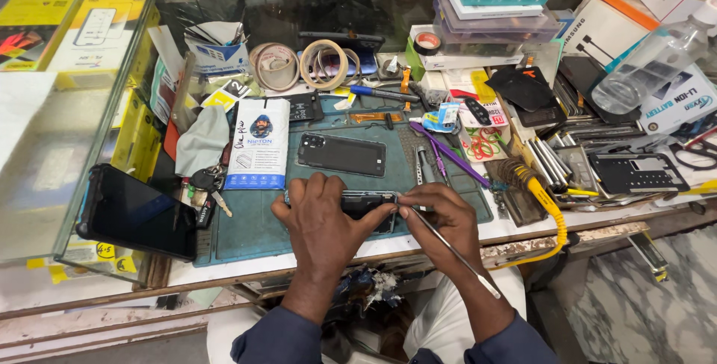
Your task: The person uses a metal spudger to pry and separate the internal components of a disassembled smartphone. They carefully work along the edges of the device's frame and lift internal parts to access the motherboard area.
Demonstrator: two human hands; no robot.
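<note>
Two hands work at the front edge of a crowded bench [523, 224], on a teal mat [258, 218]. The left hand [323, 218] closes over a phone [367, 203]; the right hand [441, 218] pinches a thin tool [455, 253]. A glass case [67, 140] stands left.

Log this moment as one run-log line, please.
left hand: holds phone | right hand: thin metal tool at phone edge | surface: green mat
</note>
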